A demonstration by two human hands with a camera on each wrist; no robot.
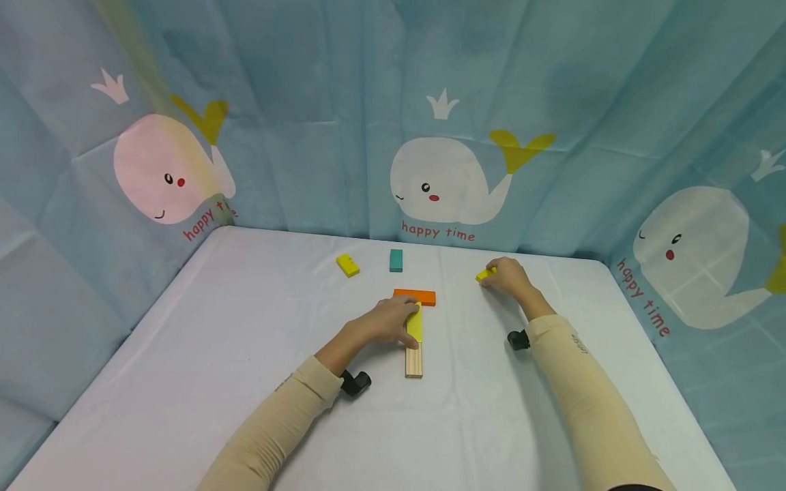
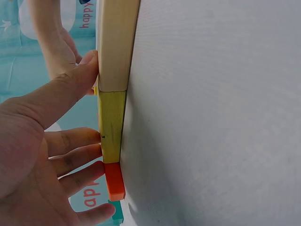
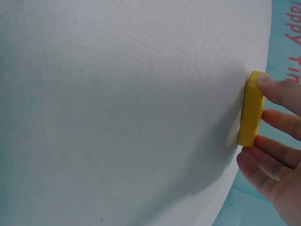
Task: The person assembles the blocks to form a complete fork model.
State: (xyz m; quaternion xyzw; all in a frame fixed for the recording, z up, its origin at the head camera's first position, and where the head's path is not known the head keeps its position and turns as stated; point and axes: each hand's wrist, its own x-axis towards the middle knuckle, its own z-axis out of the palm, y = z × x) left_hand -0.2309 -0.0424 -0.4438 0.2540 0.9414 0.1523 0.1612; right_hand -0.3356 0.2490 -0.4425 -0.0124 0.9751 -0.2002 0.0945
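Observation:
My left hand point(image 1: 391, 320) rests spread over a line of blocks, its thumb at the join between a plain wooden block point(image 1: 414, 363) and a yellow block point(image 1: 415, 326). In the left wrist view its fairly straight fingers touch the yellow block point(image 2: 111, 127) and reach the orange block point(image 2: 114, 182). That orange block point(image 1: 424, 297) lies crosswise at the far end, forming a T. Over at the right, my right hand point(image 1: 508, 278) holds another yellow block point(image 3: 252, 109) between thumb and fingers, at the white tabletop.
Toward the back of the white table point(image 1: 184, 354) lie a loose yellow block point(image 1: 347, 265) and a teal block point(image 1: 396, 260). A blue curtain point(image 1: 307, 170) printed with whales hangs around the table's back and sides. Each wrist wears a small black camera.

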